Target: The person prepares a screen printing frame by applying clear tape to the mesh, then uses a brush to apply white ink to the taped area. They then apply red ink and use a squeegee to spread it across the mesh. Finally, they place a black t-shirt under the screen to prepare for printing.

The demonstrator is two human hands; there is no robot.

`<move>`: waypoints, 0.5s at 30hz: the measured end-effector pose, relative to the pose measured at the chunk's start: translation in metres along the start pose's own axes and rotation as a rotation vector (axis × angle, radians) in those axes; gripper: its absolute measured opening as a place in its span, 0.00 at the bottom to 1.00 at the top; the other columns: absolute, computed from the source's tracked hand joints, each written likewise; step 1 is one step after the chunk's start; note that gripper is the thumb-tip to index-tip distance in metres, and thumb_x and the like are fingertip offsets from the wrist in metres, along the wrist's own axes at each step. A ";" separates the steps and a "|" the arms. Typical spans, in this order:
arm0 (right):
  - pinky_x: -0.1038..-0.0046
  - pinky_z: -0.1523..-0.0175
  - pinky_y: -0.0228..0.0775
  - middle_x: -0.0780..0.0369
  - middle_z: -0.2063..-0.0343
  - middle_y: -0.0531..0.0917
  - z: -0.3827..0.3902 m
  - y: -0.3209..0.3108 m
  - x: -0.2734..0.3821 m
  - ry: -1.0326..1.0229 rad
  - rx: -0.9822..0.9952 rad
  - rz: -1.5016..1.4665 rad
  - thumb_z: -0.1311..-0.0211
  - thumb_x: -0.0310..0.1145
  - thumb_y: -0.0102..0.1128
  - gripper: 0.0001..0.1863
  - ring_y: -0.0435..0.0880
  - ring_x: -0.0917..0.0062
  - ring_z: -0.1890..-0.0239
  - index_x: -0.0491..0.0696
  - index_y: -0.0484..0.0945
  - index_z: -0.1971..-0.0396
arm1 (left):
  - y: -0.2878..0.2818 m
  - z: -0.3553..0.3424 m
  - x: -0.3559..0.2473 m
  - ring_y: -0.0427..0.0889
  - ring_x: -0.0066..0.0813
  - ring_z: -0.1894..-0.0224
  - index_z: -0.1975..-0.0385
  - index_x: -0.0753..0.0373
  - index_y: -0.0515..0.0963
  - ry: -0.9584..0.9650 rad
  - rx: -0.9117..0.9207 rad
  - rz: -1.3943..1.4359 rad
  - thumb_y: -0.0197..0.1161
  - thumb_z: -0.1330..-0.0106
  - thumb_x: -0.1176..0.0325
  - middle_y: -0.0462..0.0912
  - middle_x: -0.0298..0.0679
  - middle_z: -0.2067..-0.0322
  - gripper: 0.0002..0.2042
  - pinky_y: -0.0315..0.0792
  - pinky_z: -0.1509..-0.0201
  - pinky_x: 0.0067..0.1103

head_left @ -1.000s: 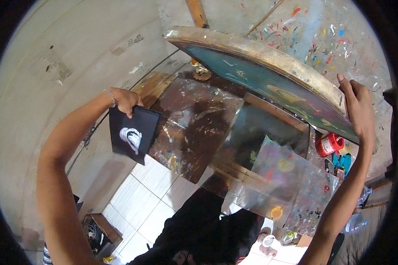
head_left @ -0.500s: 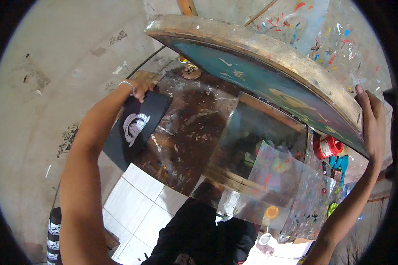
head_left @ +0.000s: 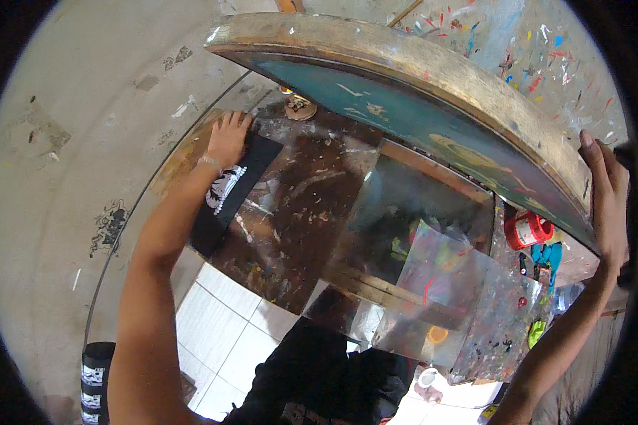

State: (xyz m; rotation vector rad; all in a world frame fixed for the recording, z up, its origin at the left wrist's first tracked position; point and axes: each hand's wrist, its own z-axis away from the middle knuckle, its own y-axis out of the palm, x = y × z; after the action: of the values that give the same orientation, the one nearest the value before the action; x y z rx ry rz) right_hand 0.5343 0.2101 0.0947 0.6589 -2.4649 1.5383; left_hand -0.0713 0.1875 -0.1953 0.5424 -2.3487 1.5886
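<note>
A piece of black fabric (head_left: 223, 216) with a white printed figure lies at the left end of the paint-stained dark table (head_left: 305, 198). My left hand (head_left: 228, 140) rests on its far part, fingers stretched out over the fabric and the table edge; the palm side is hidden. A wooden-framed printing screen (head_left: 376, 53) with teal mesh stands tilted up across the back of the table. At its right end, my right hand (head_left: 606, 195) is wrapped round the frame.
A glass-like panel (head_left: 365, 230) and a clear plastic sheet (head_left: 439, 265) cover the table's middle and right. A red tub (head_left: 528, 230) stands beside blue-handled tools (head_left: 546, 262). A round brown lid-like object (head_left: 300, 108) sits at the back. Printed black fabric (head_left: 96, 382) hangs lower left.
The black fabric has gone from being held lifted to lying flatter on the table. My left hand has loosened and spread over it. The view has shifted slightly; my right hand keeps the screen raised.
</note>
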 end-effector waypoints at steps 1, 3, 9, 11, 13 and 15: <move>0.70 0.36 0.64 0.48 0.47 0.82 0.000 0.001 -0.001 0.006 0.016 -0.027 0.29 0.58 0.53 0.36 0.79 0.70 0.45 0.37 0.77 0.43 | -0.013 0.020 -0.007 0.68 0.51 0.34 0.39 0.63 0.73 -0.067 0.046 0.173 0.74 0.45 0.58 0.73 0.51 0.40 0.33 0.69 0.39 0.41; 0.71 0.33 0.62 0.49 0.44 0.80 0.001 0.002 0.001 0.009 -0.025 -0.105 0.29 0.59 0.53 0.37 0.77 0.70 0.41 0.39 0.76 0.40 | -0.039 0.063 -0.022 0.69 0.53 0.38 0.42 0.65 0.74 -0.186 0.163 0.398 0.73 0.43 0.53 0.73 0.52 0.43 0.32 0.69 0.38 0.42; 0.70 0.35 0.62 0.48 0.46 0.80 0.004 -0.002 0.018 -0.098 -0.067 0.149 0.29 0.59 0.53 0.34 0.77 0.66 0.42 0.41 0.78 0.44 | -0.066 0.134 -0.045 0.79 0.52 0.46 0.50 0.65 0.80 -0.379 0.221 0.573 0.75 0.45 0.54 0.79 0.51 0.51 0.27 0.76 0.44 0.39; 0.68 0.46 0.66 0.47 0.58 0.81 0.006 -0.002 0.026 -0.037 -0.009 0.113 0.30 0.60 0.53 0.35 0.78 0.66 0.55 0.36 0.80 0.56 | -0.064 0.135 -0.043 0.83 0.51 0.49 0.54 0.63 0.83 -0.417 0.239 0.610 0.74 0.43 0.58 0.82 0.50 0.53 0.21 0.78 0.47 0.38; 0.66 0.55 0.66 0.48 0.69 0.79 0.008 -0.001 0.032 -0.150 -0.125 0.190 0.31 0.61 0.53 0.36 0.76 0.68 0.66 0.34 0.80 0.65 | -0.062 0.131 -0.039 0.83 0.51 0.51 0.54 0.64 0.83 -0.402 0.304 0.587 0.73 0.43 0.59 0.82 0.50 0.53 0.20 0.79 0.48 0.39; 0.64 0.60 0.67 0.50 0.76 0.78 0.009 0.000 0.037 -0.133 -0.103 0.098 0.32 0.62 0.52 0.38 0.75 0.69 0.72 0.33 0.80 0.69 | -0.063 0.126 -0.037 0.84 0.51 0.52 0.55 0.64 0.83 -0.375 0.359 0.565 0.71 0.41 0.61 0.82 0.51 0.53 0.18 0.79 0.50 0.40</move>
State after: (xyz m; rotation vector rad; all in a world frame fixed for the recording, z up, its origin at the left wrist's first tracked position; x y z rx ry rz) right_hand 0.5022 0.1915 0.1041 0.6512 -2.6917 1.4314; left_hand -0.0109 0.0554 -0.2051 0.2658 -2.6574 2.3699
